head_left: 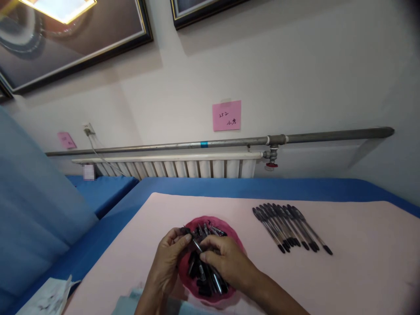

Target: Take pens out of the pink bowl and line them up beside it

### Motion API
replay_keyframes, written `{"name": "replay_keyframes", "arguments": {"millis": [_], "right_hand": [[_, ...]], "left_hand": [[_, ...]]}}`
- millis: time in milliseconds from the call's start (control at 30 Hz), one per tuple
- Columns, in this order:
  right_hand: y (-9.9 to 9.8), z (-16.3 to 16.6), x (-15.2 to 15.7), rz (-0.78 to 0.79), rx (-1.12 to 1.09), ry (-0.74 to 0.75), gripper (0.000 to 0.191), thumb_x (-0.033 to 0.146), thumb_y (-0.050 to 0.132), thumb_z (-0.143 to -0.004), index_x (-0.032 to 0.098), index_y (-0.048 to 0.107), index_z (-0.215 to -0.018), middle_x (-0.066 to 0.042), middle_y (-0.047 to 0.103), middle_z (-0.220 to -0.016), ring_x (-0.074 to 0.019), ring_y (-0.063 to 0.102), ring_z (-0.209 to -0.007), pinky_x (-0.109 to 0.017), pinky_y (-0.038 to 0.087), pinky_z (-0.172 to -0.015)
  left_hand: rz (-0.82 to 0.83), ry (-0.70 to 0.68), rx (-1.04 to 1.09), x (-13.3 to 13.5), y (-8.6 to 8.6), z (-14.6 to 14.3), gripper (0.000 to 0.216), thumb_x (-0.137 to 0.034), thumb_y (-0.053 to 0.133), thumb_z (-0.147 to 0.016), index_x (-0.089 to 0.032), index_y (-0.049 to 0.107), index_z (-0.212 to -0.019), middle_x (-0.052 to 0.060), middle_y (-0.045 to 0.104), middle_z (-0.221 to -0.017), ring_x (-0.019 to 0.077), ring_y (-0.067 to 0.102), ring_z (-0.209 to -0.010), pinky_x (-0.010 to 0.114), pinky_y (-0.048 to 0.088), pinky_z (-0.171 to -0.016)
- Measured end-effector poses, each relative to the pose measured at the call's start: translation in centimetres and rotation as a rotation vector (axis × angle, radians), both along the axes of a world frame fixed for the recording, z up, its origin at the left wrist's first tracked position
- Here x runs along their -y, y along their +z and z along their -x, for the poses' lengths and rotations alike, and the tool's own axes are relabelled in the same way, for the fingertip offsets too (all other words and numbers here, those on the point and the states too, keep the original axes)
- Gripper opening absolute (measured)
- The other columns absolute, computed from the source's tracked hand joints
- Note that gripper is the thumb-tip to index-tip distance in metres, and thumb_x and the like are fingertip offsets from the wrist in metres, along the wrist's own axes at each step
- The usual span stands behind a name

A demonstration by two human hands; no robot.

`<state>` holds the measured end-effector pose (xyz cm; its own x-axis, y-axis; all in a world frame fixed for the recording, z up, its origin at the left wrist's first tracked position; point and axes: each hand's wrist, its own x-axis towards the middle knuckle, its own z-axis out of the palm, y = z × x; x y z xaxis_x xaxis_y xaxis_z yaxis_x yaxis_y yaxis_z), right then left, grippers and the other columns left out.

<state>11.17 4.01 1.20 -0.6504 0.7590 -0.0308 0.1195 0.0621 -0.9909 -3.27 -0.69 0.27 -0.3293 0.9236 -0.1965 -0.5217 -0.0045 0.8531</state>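
Observation:
Over a pink basket with a wavy rim, both hands are on one slim clear-barrelled pen. My left hand is closed, pinching the pen's black upper end, which looks like its cap. The fingers of my right hand are closed round the barrel lower down and hide its other end. Inside the basket lie loose black caps and several clear pen parts. To the right, a slanted row of black-capped pens lies side by side on the pink tabletop.
A blue edge runs along the far side, by a white radiator and a metal pipe with a red valve. Blue cloth hangs at left. White paper-like material lies at the near left corner.

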Motion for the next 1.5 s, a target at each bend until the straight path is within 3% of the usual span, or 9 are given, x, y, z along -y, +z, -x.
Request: {"name": "replay_keyframes", "arguments": {"millis": [467, 567, 633, 767, 867, 1133, 1300, 1500], "right_hand": [[-1.1, 0.4, 0.1, -0.042, -0.019, -0.067, 0.007, 0.014, 0.055, -0.069, 0.02, 0.058, -0.07, 0.004, 0.053, -0.059, -0.0107, 0.049, -0.054, -0.022, 0.039, -0.052], [-0.7, 0.2, -0.5, -0.081, 0.048, -0.055, 0.006, 0.019, 0.054, -0.072, 0.02, 0.06, -0.072, 0.004, 0.055, -0.059, -0.0117, 0.051, -0.054, -0.023, 0.04, -0.053], [-0.1, -0.6, -1.5, -0.188, 0.102, -0.079, 0.015, 0.025, 0.049, -0.079, 0.019, 0.062, -0.073, 0.003, 0.058, -0.059, -0.013, 0.054, -0.057, -0.024, 0.042, -0.055], [1.1, -3.1, -4.1, -0.57, 0.379, -0.263, 0.025, 0.019, 0.038, -0.084, 0.018, 0.063, -0.086, -0.002, 0.065, -0.081, -0.0149, 0.059, -0.076, -0.025, 0.044, -0.068], [1.2, -4.5, -5.2, -0.687, 0.554, -0.239, 0.026, 0.007, 0.042, -0.077, 0.015, 0.066, -0.085, -0.007, 0.064, -0.088, -0.0184, 0.056, -0.085, -0.029, 0.04, -0.077], [-0.9, -3.9, -4.0, -0.752, 0.784, -0.028, 0.016, 0.01, 0.06, -0.065, 0.021, 0.071, -0.064, -0.009, 0.06, -0.094, -0.0264, 0.046, -0.096, -0.036, 0.034, -0.077], [-1.3, -3.7, -3.9, -0.77, 0.811, 0.012, 0.016, 0.022, 0.066, -0.066, 0.027, 0.073, -0.079, -0.006, 0.046, -0.128, -0.0345, 0.03, -0.118, -0.045, 0.029, -0.087], [-1.5, -3.8, -4.8, -0.819, 0.827, -0.032, 0.028, 0.012, 0.05, -0.078, 0.024, 0.07, -0.094, -0.008, 0.037, -0.138, -0.0293, 0.029, -0.122, -0.042, 0.027, -0.092]], "left_hand": [[-0.006, -0.04, -0.012, -0.1, 0.1, -0.9, 0.027, -0.023, 0.078, -0.055, -0.014, 0.06, -0.073, 0.002, 0.067, -0.066, 0.0134, 0.063, -0.059, 0.023, 0.047, -0.058], [0.008, 0.017, 0.029, -0.3, 0.0, -0.8, 0.027, -0.021, 0.078, -0.054, -0.014, 0.06, -0.073, 0.001, 0.067, -0.065, 0.0119, 0.062, -0.056, 0.022, 0.048, -0.057], [0.024, 0.104, 0.059, -0.3, 0.0, -0.4, 0.025, -0.018, 0.077, -0.055, -0.013, 0.061, -0.074, 0.002, 0.067, -0.063, 0.0117, 0.062, -0.055, 0.022, 0.05, -0.057], [0.094, 0.234, 0.081, -0.3, 0.2, 0.6, 0.013, -0.01, 0.066, -0.065, -0.013, 0.059, -0.075, 0.002, 0.066, -0.062, 0.0122, 0.062, -0.051, 0.023, 0.052, -0.051], [0.112, 0.216, 0.078, -0.2, 0.4, 0.8, 0.006, -0.009, 0.06, -0.07, -0.013, 0.059, -0.075, 0.002, 0.064, -0.06, 0.0108, 0.059, -0.047, 0.02, 0.049, -0.045], [0.148, 0.169, 0.056, -0.1, 0.8, 0.0, 0.007, -0.006, 0.056, -0.074, -0.013, 0.058, -0.073, 0.001, 0.061, -0.055, 0.009, 0.056, -0.042, 0.017, 0.046, -0.041], [0.15, 0.161, 0.051, 0.0, 0.6, 0.2, 0.007, -0.006, 0.057, -0.074, -0.013, 0.059, -0.075, 0.001, 0.061, -0.055, 0.0091, 0.056, -0.042, 0.017, 0.046, -0.041], [0.165, 0.15, 0.029, -0.1, 0.4, 0.1, 0.008, -0.006, 0.055, -0.075, -0.014, 0.059, -0.078, 0.002, 0.062, -0.055, 0.0092, 0.056, -0.042, 0.017, 0.047, -0.041]]}}
